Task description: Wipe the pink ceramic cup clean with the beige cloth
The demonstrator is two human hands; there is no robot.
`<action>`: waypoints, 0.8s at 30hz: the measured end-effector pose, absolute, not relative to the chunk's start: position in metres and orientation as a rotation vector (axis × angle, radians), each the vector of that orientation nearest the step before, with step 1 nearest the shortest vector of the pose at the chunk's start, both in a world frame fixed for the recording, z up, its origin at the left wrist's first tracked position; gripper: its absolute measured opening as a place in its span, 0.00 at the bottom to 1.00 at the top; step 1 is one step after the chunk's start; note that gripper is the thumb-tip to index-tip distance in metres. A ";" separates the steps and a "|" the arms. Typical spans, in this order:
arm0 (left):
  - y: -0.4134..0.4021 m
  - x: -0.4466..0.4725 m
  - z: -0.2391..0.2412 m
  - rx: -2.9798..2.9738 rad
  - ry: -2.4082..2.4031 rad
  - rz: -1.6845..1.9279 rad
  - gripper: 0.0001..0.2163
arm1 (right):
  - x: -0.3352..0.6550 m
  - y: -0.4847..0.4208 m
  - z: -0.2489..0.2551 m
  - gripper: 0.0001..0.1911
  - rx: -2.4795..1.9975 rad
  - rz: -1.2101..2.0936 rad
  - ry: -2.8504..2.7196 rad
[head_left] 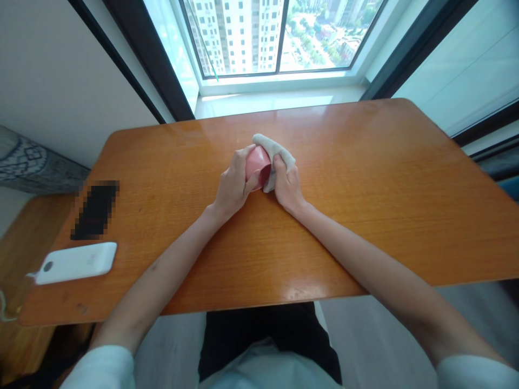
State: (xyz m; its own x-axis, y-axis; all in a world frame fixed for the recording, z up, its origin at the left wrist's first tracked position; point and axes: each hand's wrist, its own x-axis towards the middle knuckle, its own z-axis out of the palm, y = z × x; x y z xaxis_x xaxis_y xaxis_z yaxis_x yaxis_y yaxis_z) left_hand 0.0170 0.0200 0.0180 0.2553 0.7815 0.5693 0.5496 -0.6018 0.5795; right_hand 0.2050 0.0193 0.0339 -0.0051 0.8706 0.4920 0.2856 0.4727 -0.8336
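Note:
A pink cup (pixel 258 161) is tilted on its side above the middle of the table, its darker opening turned toward me and to the right. Fingers and thumb of my left hand (pixel 235 181) wrap round it from the left. In my right hand (pixel 288 185) is a light grey cloth (pixel 275 148), pinched under the thumb. The cloth lies against the cup's right side and drapes over its far side. My right fingertips are hidden behind the cloth.
The wooden table (pixel 385 216) spans the view below a window (pixel 279 38). On its left side lie a blurred-out dark rectangular object (pixel 95 212) and a white flat device (pixel 77 263) with a cable. A patterned grey cushion or fabric (pixel 36 162) stands beyond the left edge.

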 end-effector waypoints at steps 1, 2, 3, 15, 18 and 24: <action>0.027 0.017 0.018 2.260 1.214 1.284 0.32 | 0.204 0.024 0.033 0.32 -1.037 0.610 -1.566; 0.034 0.019 0.019 2.251 1.197 1.300 0.32 | 0.204 0.029 0.032 0.31 -1.032 0.586 -1.570; 0.040 0.020 0.020 2.243 1.187 1.317 0.32 | 0.203 0.032 0.031 0.31 -1.025 0.551 -1.575; 0.042 0.010 0.000 2.224 1.130 1.333 0.28 | 0.206 0.011 0.041 0.28 -0.903 0.313 -1.903; 0.037 0.012 0.010 2.239 1.085 1.348 0.30 | 0.206 0.014 0.034 0.31 -0.941 0.407 -1.716; 0.034 0.016 0.017 2.248 1.088 1.349 0.31 | 0.204 0.021 0.027 0.36 -1.158 0.741 -1.355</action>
